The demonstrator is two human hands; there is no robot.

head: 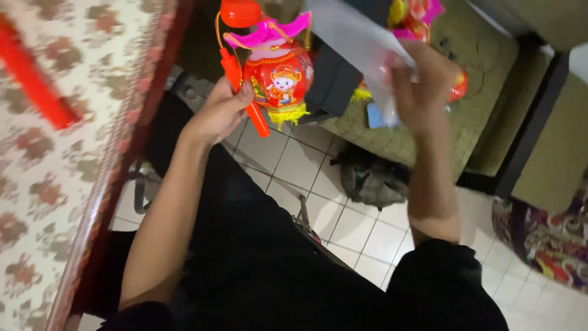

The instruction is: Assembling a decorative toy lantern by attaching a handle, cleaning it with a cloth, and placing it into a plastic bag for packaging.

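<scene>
At upper centre of the frame, a person's left hand [220, 110] closes its fingers around the orange stick [245, 92] of a red toy lantern [278, 76] with a pink roof and yellow fringe, holding it above the white tiled floor [343, 220]. At upper right, the right hand [422, 83] pinches a clear plastic bag [361, 37], blurred by motion, in front of a second lantern [422, 12] that shows only in part. By the look of it, the lantern hangs loosely from its stick and could swing into the dark box [334, 79] just behind it, and the thin bag could slip from the pinch. The second lantern is mostly hidden behind hand and bag, the first lantern's top is cut off by the frame edge, and the fingertips of the right hand are too blurred to make out. A flowered tablecloth [49, 184] fills the left side.
</scene>
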